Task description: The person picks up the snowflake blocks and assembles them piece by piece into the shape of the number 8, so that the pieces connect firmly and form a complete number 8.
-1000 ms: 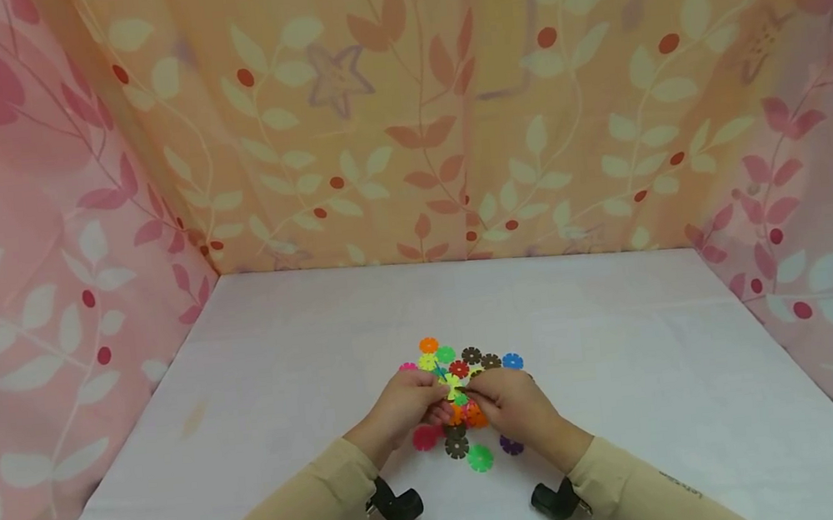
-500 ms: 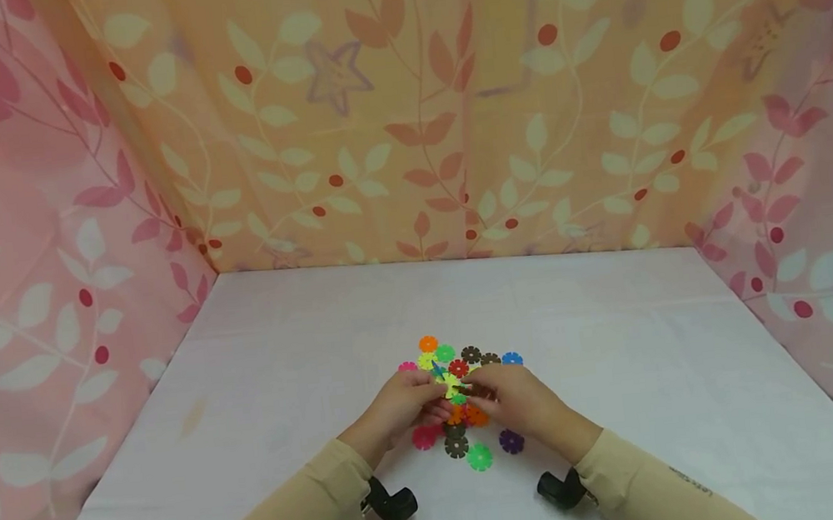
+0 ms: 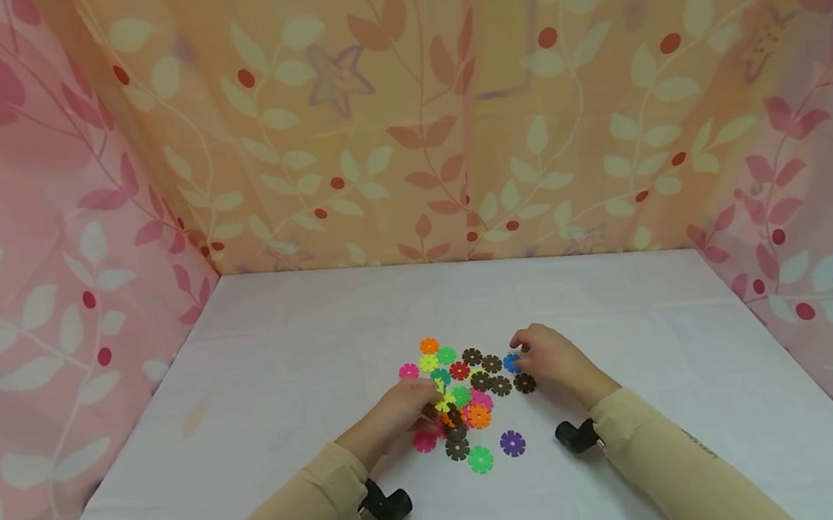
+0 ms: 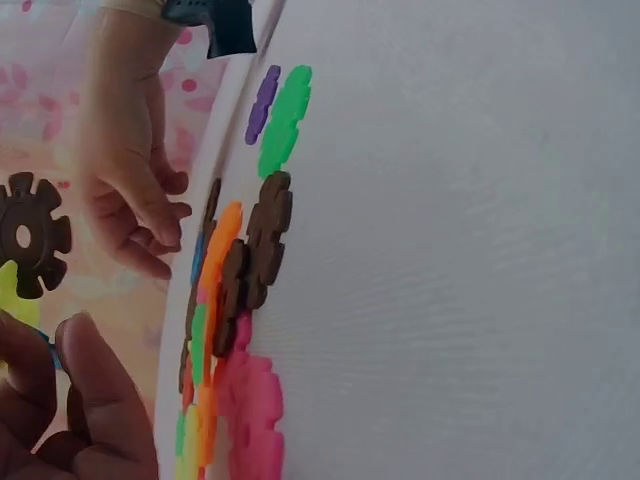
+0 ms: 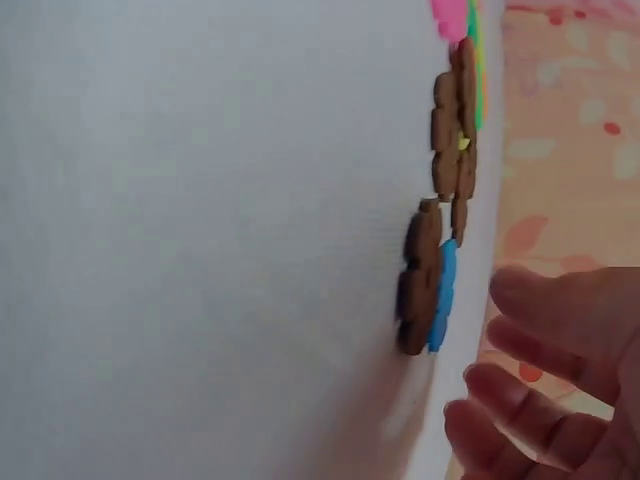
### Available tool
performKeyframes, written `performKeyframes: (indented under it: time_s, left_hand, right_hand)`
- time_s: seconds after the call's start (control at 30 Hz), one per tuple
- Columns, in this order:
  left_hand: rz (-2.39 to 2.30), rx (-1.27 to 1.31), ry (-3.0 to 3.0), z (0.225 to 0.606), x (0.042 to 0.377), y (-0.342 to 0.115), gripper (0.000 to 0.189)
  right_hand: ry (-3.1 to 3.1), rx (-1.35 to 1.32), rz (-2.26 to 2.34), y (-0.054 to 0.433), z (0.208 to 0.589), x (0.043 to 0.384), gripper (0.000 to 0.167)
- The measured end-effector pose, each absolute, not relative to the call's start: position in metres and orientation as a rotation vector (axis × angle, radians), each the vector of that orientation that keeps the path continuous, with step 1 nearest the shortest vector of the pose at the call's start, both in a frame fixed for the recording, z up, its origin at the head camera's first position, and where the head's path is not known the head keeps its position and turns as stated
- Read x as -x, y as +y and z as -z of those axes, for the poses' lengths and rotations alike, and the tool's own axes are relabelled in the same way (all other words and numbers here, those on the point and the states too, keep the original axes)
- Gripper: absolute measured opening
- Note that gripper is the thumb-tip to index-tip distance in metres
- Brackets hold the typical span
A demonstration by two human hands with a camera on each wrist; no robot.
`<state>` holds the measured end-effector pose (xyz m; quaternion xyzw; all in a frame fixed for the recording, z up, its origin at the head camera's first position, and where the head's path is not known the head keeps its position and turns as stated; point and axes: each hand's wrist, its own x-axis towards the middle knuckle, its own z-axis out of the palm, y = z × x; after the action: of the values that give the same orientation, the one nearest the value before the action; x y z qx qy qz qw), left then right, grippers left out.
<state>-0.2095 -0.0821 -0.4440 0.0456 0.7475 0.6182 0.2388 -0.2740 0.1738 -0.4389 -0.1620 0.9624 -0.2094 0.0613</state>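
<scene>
My left hand (image 3: 399, 410) pinches a small cluster of joined notched plastic discs over the pile. A yellow disc (image 3: 444, 403) and a brown disc (image 4: 30, 236) show in the cluster, with a bit of blue by the fingertips in the left wrist view; the fingers hide the rest. At the right side of the pile, my right hand (image 3: 558, 363) is beside a blue disc (image 3: 511, 363), its fingers apart and holding nothing. In the right wrist view, that blue disc (image 5: 444, 295) lies flat behind a brown disc (image 5: 419, 280), and the fingertips are just off it.
Loose notched discs lie on the white tabletop (image 3: 281, 340), among them an orange disc (image 3: 429, 346), a red disc (image 3: 460, 370), a purple disc (image 3: 513, 443) and a green disc (image 3: 481, 459). Patterned cloth (image 3: 406, 152) hangs around the back and sides.
My right hand has left the cluster and moved right and away from me to the blue disc. The left hand has stayed over the pile with the cluster, shifting slightly.
</scene>
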Motion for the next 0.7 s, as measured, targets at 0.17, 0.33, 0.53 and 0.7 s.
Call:
performKeyframes:
  time_s: [0.17, 0.33, 0.53, 0.7]
  left_hand:
    - [-1.699, -0.147, 2.042, 0.445, 0.210, -0.083, 0.024]
    - [-1.759, -0.144, 1.988, 0.446, 0.212, -0.081, 0.020]
    - [-1.811, -0.087, 1.893, 0.449, 0.214, -0.078, 0.045]
    - [-1.787, -0.067, 1.884, 0.453, 0.214, -0.078, 0.042]
  right_hand:
    - [2.855, 0.438, 0.630, 0.172, 0.446, 0.276, 0.023]
    - [2.828, 0.414, 0.679, 0.168, 0.448, 0.277, 0.021]
    - [2.815, 0.424, 0.726, 0.167, 0.445, 0.278, 0.018]
    - [2.764, 0.501, 0.843, 0.163, 0.442, 0.276, 0.012]
